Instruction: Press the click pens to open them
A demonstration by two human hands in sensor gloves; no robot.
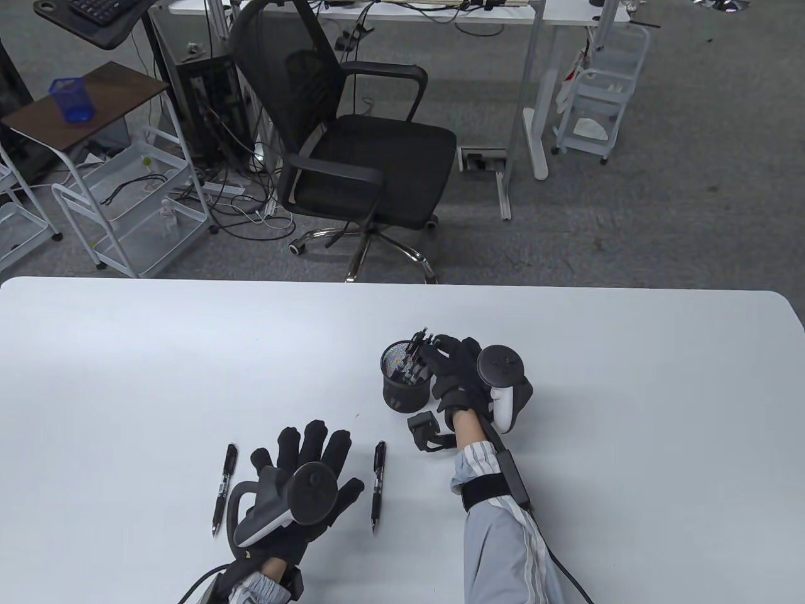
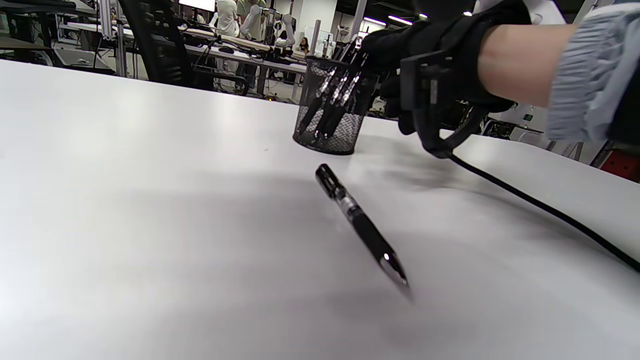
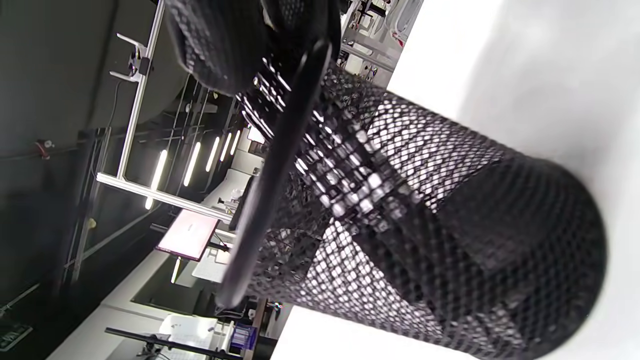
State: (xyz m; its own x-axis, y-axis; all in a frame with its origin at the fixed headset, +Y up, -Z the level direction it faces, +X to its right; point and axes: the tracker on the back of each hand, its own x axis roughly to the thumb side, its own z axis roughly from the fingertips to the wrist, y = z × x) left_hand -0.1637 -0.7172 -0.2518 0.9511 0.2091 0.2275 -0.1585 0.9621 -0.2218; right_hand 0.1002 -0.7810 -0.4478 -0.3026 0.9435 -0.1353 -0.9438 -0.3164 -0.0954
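Note:
A black mesh pen cup (image 1: 405, 377) stands on the white table (image 1: 157, 352) and holds several click pens (image 1: 415, 352). My right hand (image 1: 440, 349) reaches over its rim from the right and pinches one black pen (image 3: 280, 165) at its top end; the pen slants along the cup (image 3: 450, 225). My left hand (image 1: 308, 443) lies flat on the table with the fingers spread, holding nothing. One black click pen (image 1: 224, 487) lies to its left, another (image 1: 378, 484) to its right. The left wrist view shows that pen (image 2: 360, 222), metal tip nearest, with the cup (image 2: 332, 117) and right hand (image 2: 435, 60) behind.
A black office chair (image 1: 352, 145) stands beyond the table's far edge. The right glove's cable (image 2: 540, 210) trails over the table toward me. The right wrist's camera block (image 1: 422, 428) hangs just above the table near the cup.

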